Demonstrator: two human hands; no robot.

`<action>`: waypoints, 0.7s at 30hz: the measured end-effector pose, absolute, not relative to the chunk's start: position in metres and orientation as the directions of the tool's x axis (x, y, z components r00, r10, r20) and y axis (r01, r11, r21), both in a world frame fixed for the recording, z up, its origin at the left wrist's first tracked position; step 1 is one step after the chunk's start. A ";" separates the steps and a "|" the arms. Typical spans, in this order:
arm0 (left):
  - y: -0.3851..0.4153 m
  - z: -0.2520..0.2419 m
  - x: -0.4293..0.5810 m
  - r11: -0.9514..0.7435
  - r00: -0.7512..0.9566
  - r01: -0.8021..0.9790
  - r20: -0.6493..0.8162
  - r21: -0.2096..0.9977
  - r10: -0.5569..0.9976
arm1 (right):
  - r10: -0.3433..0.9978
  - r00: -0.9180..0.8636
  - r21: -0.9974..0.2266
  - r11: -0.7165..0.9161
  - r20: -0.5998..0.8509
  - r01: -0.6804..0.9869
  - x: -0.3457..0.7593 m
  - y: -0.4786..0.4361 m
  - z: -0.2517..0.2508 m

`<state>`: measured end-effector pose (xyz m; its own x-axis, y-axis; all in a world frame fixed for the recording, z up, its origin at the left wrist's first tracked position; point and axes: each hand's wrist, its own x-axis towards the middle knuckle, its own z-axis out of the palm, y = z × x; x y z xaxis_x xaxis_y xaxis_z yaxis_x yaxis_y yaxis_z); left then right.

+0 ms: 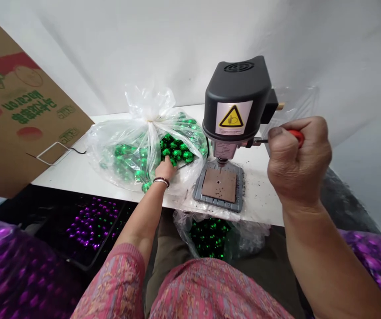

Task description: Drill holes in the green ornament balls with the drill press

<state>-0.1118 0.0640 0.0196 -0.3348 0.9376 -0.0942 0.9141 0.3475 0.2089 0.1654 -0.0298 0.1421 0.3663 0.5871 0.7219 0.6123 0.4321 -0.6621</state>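
My left hand (166,169) reaches into the opening of a clear plastic bag (106,170), against shiny green faceted balls (176,153). Its fingers look bent inward, and their tips are partly hidden. A thin dark strip lies beside it; I cannot tell what it is. My right hand (297,161) is wrapped round the red-ended lever (262,141) of a black bench drill press (239,95). Under the drill's bit (220,169), a brown square plate (219,185) with a small hole in it lies on the grey base (239,206). No ball sits on the plate.
A cardboard box (14,106) stands at the left of the white table (260,210). Dark crumbs lie around the drill base. Below the front edge are an open bag of green balls (210,237), a black tray (89,261) with purple and green balls, and purple bags (17,270).
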 end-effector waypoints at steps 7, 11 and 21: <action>0.022 0.021 -0.114 0.049 -0.005 0.328 -0.050 0.943 0.999 | 0.556 0.352 -0.634 0.468 0.753 0.616 0.165 -0.029 0.136; -0.017 0.025 -0.092 0.181 0.244 -0.218 -0.126 0.959 0.962 | 0.545 0.375 -0.644 0.470 0.750 0.604 0.164 -0.029 0.137; -0.031 0.004 -0.044 0.338 0.254 -0.379 -0.254 0.862 0.933 | 0.611 0.320 -0.667 0.501 0.724 0.551 0.165 -0.026 0.141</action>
